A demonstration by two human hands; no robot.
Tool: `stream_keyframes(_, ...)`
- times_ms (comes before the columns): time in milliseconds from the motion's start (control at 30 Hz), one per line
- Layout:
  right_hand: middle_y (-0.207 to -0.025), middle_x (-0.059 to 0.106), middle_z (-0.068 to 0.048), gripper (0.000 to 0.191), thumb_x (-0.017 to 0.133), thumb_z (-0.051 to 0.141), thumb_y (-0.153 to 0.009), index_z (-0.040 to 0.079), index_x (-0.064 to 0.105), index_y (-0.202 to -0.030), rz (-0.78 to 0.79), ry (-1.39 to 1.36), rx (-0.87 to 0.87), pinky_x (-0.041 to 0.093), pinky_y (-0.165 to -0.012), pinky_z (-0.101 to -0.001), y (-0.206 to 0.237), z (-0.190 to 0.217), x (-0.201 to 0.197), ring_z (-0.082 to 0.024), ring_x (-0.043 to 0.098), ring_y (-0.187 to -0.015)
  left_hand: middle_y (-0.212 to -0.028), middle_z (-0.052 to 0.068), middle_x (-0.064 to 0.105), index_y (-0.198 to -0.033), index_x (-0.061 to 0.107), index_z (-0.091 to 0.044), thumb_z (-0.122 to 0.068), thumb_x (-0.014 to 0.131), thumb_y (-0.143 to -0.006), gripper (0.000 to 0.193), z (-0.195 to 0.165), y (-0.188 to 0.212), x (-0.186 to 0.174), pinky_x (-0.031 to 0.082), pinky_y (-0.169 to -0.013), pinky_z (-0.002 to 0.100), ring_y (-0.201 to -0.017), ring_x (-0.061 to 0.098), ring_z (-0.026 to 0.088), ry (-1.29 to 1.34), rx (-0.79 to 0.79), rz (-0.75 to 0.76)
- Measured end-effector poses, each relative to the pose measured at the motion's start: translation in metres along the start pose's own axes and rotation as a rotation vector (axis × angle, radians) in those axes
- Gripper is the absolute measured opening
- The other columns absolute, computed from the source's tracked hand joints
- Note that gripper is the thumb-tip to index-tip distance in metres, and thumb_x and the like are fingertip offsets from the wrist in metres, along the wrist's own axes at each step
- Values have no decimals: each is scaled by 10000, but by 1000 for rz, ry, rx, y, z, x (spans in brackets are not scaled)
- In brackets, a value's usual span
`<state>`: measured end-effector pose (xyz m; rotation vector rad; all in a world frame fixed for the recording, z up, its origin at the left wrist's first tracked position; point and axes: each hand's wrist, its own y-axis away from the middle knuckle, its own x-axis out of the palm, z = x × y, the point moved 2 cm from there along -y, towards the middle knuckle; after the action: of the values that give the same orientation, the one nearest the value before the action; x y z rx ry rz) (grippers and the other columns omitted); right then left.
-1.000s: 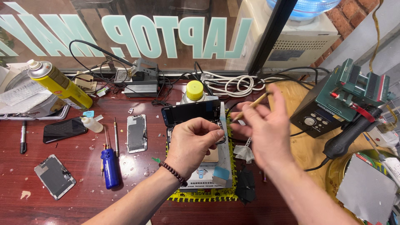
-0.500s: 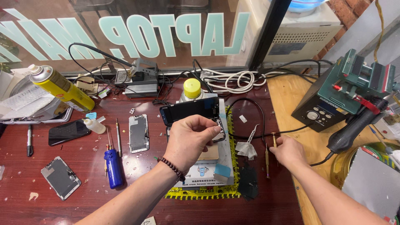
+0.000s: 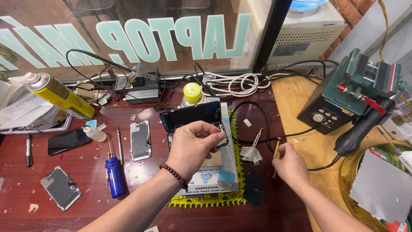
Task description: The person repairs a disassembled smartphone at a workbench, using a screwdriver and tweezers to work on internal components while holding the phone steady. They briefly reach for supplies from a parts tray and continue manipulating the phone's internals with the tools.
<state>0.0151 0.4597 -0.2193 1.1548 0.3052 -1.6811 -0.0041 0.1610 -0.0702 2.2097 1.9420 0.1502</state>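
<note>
The opened phone (image 3: 193,118) is lying propped on a pale block over the yellow-edged mat (image 3: 234,198) in the middle of the desk (image 3: 146,206), its dark screen leaning up toward the window and its long axis running left to right. The left hand (image 3: 194,146) is hovering right over its lower right corner, fingers pinched together against the thumb on something too small to make out, so this hand is sitting directly at the phone. The right hand (image 3: 291,165) is resting off to the phone's right, near the edge of the wooden board (image 3: 309,146), curled loosely around a slim brass-coloured tool (image 3: 277,150) that is pointing up and away; it is lying apart from the phone, with a crumpled white wipe (image 3: 251,154) between them. Further left, a bare phone frame (image 3: 140,139), a blue screwdriver (image 3: 114,176) and a yellow spray can (image 3: 60,95) are lying about. At the far right, a green-topped rework station (image 3: 343,96) is standing with its black handle (image 3: 365,126).
</note>
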Motion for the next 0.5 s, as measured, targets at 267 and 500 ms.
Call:
stream_keyframes(267, -957, 676, -81, 357, 513, 37, -979, 30, 623, -1318, 304, -1252, 89, 541, -779, -349, -17, 23, -45, -180, 627, -840, -744, 27, 737, -897, 747, -22, -137, 786, -854, 129, -3, 5, 10, 511, -511, 233, -603, 644, 72, 34, -32, 47)
stream_keyframes(500, -1021, 681, -33, 285, 580, 103, -1007, 66, 614, -1287, 419, -1368, -177, 549, -851, -318, 29, 93, -88, -158, 668, -946, -769, 20, 757, -905, 754, -16, -135, 781, -857, 131, -17, 7, 12, 550, -566, 225, -642, 667, 66, 39, 19, 56)
